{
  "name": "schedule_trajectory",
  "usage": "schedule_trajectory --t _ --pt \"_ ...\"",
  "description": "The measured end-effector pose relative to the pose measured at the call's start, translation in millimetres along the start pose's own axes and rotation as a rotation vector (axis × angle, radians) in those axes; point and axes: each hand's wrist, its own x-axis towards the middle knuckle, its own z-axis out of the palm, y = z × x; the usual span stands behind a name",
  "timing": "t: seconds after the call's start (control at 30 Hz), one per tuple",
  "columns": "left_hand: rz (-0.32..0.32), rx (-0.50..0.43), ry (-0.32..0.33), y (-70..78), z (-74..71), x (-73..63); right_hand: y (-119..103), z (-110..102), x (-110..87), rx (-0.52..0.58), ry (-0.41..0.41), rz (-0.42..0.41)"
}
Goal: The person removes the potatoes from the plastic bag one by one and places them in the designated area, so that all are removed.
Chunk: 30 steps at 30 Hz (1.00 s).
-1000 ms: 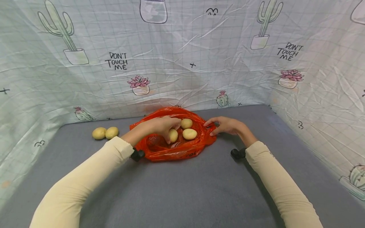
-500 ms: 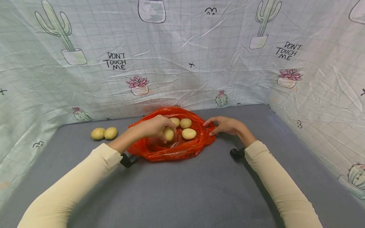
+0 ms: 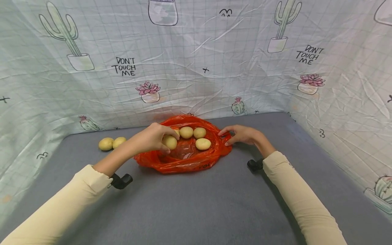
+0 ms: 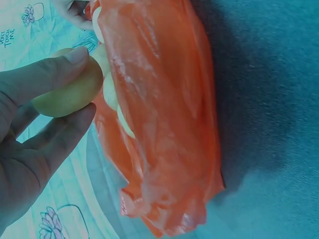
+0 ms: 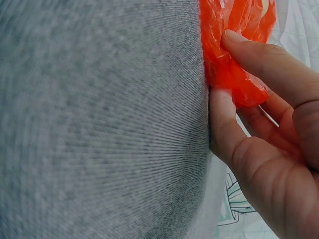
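My left hand (image 3: 153,137) holds a yellow potato (image 3: 169,142) between thumb and fingers, over the left part of an open red plastic bag (image 3: 180,167). In the left wrist view the held potato (image 4: 70,94) shows beside the bag (image 4: 159,109), apart from its side. Several more potatoes (image 3: 186,132) lie inside the bag, one partly hidden behind my left fingers. At the bag's right end, my right hand (image 3: 243,134) pinches the gathered plastic; the right wrist view shows the thumb (image 5: 239,37) on the red film (image 5: 241,84).
Two potatoes (image 3: 105,144) sit side by side on the grey tabletop (image 3: 196,204), left of the bag, the right one partly covered by my left forearm. A patterned cloth (image 3: 183,68) hangs behind the table and along its sides.
My left hand has moved left across the bag, carrying the potato with it, and uncovered other potatoes inside. My right hand stays at the bag's right end.
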Motion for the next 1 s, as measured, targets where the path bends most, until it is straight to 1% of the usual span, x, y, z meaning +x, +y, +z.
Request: schedule_trajectory --t 0.1,0.23,0.37,0.5,0.73,0.83,1.0 --pt "-0.010 -0.001 0.009 -1.5 -0.1 -6.1 -1.0 0.5 -0.3 -0.005 -0.003 0.000" --pt "-0.015 -0.014 0.027 -2.5 0.2 -11.1 -1.5 0.4 -1.0 -0.012 -0.001 -0.003" --pt "-0.009 -0.023 0.054 -1.5 0.1 -13.1 -0.6 0.1 -0.8 -0.007 0.000 -0.004" --pt "-0.004 -0.013 0.081 0.2 0.1 -14.7 0.4 0.6 -0.1 -0.001 -0.005 -0.004" --pt "-0.016 -0.007 0.138 3.4 -2.7 -17.4 0.4 0.7 0.0 -0.001 -0.003 -0.010" --pt "-0.026 -0.006 0.144 4.8 -3.8 -17.9 0.1 0.4 -0.7 0.004 0.002 -0.011" --pt "-0.050 -0.009 0.137 6.1 -3.6 -19.9 1.1 0.2 -0.7 0.005 0.004 -0.008"
